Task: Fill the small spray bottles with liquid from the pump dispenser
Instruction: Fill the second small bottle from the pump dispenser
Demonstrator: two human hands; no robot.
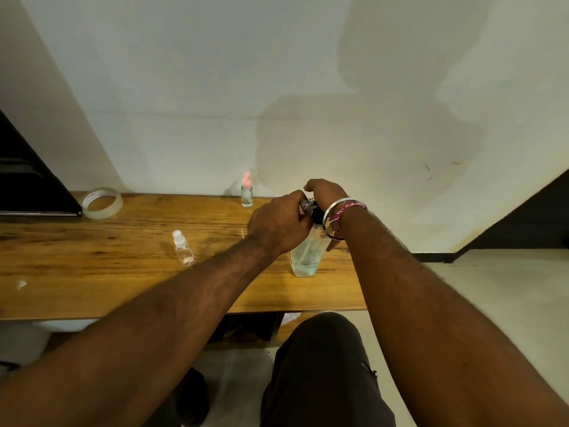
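Observation:
A tall clear pump dispenser [306,257] with a black collar stands near the wooden table's right end, partly filled with clear liquid. My right hand [327,191] lies over its pump head with the thumb curled round it; the fingers are hidden. My left hand [277,224] holds a small clear bottle [306,205] against the pump's spout, and only the bottle's neck shows. A small spray bottle with a pink cap [247,194] stands upright at the table's back edge. Another small spray bottle with a white cap [183,248] lies left of my left forearm.
A roll of clear tape [102,202] lies at the back left of the wooden table [92,272], beside a black object [30,180]. The wall rises right behind the table. The table's right edge is close to the dispenser, and my knee [323,349] is below the front edge.

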